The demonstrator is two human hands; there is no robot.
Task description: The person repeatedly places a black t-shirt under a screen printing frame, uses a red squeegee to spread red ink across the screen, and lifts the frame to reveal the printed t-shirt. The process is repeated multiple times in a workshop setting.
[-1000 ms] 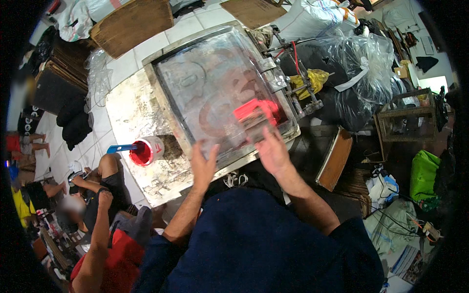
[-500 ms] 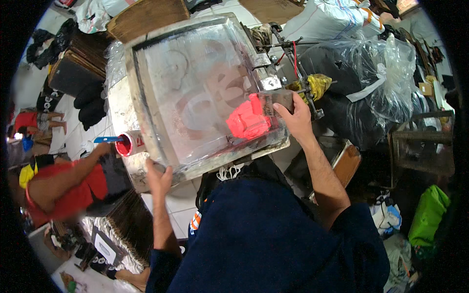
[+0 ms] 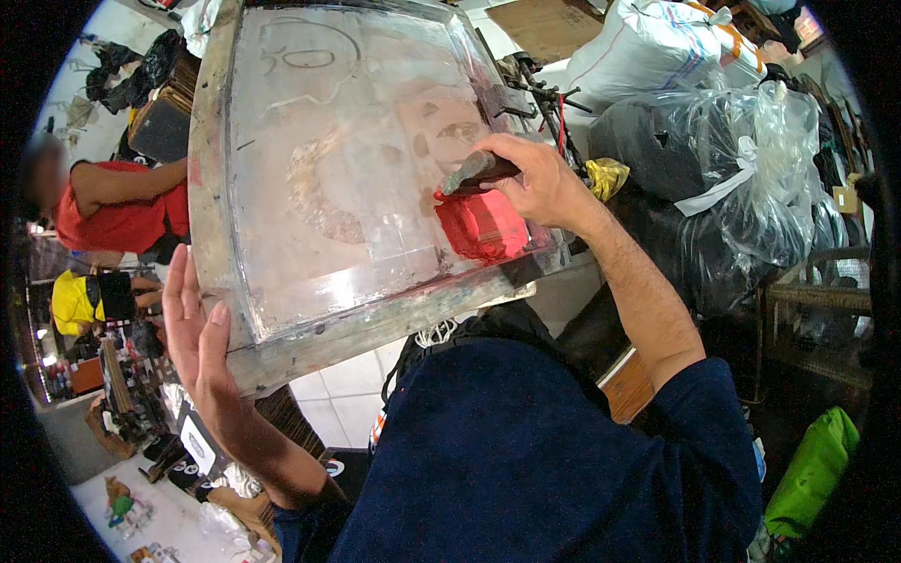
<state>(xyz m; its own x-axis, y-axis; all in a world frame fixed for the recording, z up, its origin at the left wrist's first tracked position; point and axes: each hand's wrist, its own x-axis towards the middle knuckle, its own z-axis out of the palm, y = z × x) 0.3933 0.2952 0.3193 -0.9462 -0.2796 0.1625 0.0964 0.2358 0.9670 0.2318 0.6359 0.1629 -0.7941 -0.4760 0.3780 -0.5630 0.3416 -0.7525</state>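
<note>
A wood-rimmed printing screen (image 3: 404,327) with pale, see-through mesh fills the space before me, its near edge toward my body. My right hand (image 3: 552,188) is closed around a squeegee (image 3: 477,173), a dark block with a grey-green edge, over the right part of the mesh. Just below the squeegee lies a thick patch of bright pink-red ink (image 3: 486,227). Faint curved shapes show in the mesh. At the screen's near left corner, my left hand (image 3: 199,342) has its fingers stretched and spread, the thumb against the rim. The screen hides whatever lies beneath it.
Metal clamp parts (image 3: 507,100) and a yellow wrapping (image 3: 606,176) sit at the screen's right side. Beyond them are plastic-wrapped dark bundles (image 3: 648,141) and white sacks (image 3: 638,47). A person in red (image 3: 122,202) is close on the left. A green bag (image 3: 812,474) lies lower right.
The screen looks larger and nearer, and the ink tub at left is out of sight. My right hand has moved left with the squeegee, now tilted. My left hand's fingers have spread.
</note>
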